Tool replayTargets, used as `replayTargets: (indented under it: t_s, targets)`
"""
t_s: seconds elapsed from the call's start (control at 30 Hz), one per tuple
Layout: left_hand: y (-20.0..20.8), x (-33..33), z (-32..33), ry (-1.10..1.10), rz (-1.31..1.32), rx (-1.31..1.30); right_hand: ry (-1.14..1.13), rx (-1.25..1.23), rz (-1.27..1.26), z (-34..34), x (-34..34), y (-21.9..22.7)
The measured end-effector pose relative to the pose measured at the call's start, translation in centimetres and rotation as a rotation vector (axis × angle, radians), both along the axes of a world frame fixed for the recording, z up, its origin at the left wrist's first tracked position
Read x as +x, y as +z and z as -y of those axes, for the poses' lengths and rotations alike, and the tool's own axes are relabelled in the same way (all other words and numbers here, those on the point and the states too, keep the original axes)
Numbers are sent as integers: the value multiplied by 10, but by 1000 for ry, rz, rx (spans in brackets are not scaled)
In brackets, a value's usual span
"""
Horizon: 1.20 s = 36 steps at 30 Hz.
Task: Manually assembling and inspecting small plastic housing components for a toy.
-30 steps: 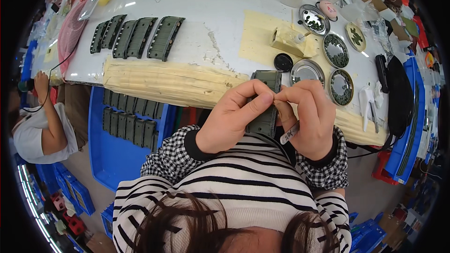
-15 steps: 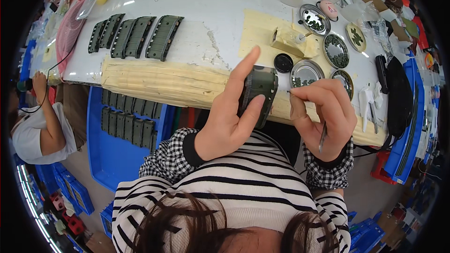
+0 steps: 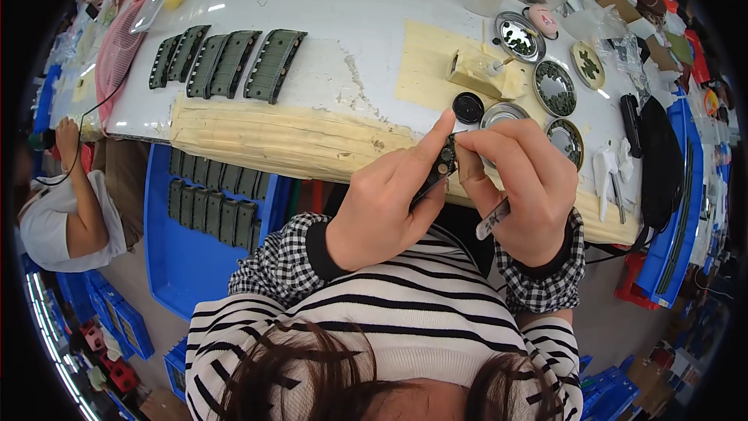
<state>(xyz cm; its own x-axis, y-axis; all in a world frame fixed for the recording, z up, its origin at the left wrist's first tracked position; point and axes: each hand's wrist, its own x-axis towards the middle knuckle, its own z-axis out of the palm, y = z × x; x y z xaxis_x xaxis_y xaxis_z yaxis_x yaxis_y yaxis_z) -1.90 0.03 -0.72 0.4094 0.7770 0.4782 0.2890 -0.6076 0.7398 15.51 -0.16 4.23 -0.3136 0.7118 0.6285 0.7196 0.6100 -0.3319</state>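
Note:
My left hand [image 3: 380, 204] is closed around a dark green curved plastic part [image 3: 444, 162], now tilted so that its narrow edge with small round details shows. The fingers hide most of it. My right hand [image 3: 536, 191] pinches thumb and forefinger together right at the part's upper edge; whether a tiny piece sits between those fingertips I cannot make out. Tucked in the same hand is a slim metal tool [image 3: 492, 220], its flat silver end sticking out below the palm. Beyond my hands lie a round black cap [image 3: 468, 107] and a metal dish [image 3: 503, 113], partly covered by my right hand.
Several finished-looking green curved parts [image 3: 274, 66] lie at the table's far left. More fill a blue bin [image 3: 167, 265] below the edge. Dishes of small green pieces [image 3: 555, 87] and a yellowish block [image 3: 487, 74] stand at right. Another person's arm [image 3: 82, 222] is at far left.
My left hand has turned the green part from its broad face to its edge. My right hand has moved left onto it, and the metal tool's flat end has swung into view.

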Motion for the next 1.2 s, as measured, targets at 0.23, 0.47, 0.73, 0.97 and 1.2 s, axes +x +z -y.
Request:
replayTargets:
  t_s: [0.23,0.47,0.73,0.97,1.2]
  targets:
    - [5,-2,1,11,-52,23,1,10,10,3,-3,-6]
    - [4,0,0,53,-44,75,14,-9,48,6,-3,-9]
    - [3,-1,-4,-6,37,-21,61,-58,21,6,1,-3]
    - [0,-10,-15,-311,770,-1024,-281,-40,-223,-35,40,-11]
    - [-12,-11,-19,-509,1088,-1325,-284,-174,-181,-59,46,-23]
